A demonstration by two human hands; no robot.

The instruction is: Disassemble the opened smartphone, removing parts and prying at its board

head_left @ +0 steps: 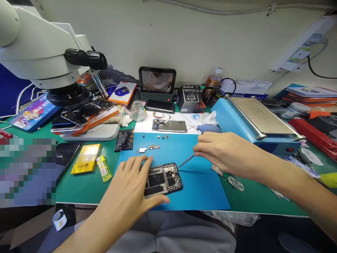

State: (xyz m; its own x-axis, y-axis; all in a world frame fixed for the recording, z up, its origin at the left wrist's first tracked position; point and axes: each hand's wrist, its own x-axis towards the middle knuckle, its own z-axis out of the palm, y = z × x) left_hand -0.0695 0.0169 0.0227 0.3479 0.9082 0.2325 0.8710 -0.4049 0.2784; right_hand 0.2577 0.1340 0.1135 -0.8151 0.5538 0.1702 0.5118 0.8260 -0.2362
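Left hand (133, 189) pressing down on opened phone (162, 179), fingers spread over its left end, thumb lying along the near edge; not clamping it, only pinning it flat to blue mat (207, 189). Phone lying back-off, boards and shields showing, right end sticking out bare past the fingertips.

Right hand (223, 153) pinching tweezers (186, 161) between thumb and fingers, closed snug round the shank. Tweezers slanting down and left, tip resting at, or just beside, the phone's upper right corner; contact hard to judge at this size. Phone therefore lying left of and below the right hand, clear of its fingers, reached only by the tool.

Lying farther back on the mat: small loose parts (150, 147), probably screws and a bracket. Black battery (124, 140) sitting at the mat's left rear corner. Second phone body (170, 125) lying on white sheet behind. Yellow box (86, 158) and lighter (103, 168) lying on green bench to the left, well apart from the work. Microscope (39, 52) hanging over the left rear. Blue heating plate (252, 119) standing right of the mat, behind the right hand.
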